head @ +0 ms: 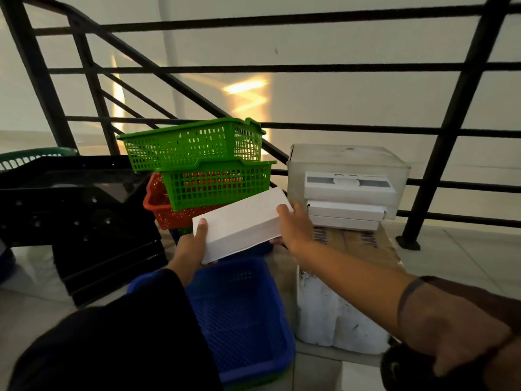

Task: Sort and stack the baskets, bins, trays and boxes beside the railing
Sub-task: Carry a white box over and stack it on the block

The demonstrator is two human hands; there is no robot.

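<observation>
A: White box (pixel 242 225), that's the one in hand now, held in the air above the blue basket (pixel 242 306) and in front of the green baskets (pixel 203 165) stacked on the red basket (pixel 158 206)

B: How is it gripped?

A: By its two short ends. The left hand (pixel 194 244) clasps the near end, thumb on top and fingers under; the right hand (pixel 293 227) wraps the far end

B: Will it be awkward to handle?

A: I'd judge not: it looks like thin card, light, stiff enough to keep its shape, but smooth, so it could slide if tilted. Holding the ends seems right, squeezing the broad faces might dent it

B: Where would it go?

A: Probably with the other white boxes (pixel 348 204) piled beside the clear bin (pixel 349 162) on the cardboard carton (pixel 352 241), near the railing (pixel 282 125)

B: Anything you can't make out?

A: The fingers under the box are hidden, the label on the top white box is unreadable, and the black trays (pixel 79 215) on the left are too dark to count. A dark green basket (pixel 31 156) behind them is mostly cut off
</observation>
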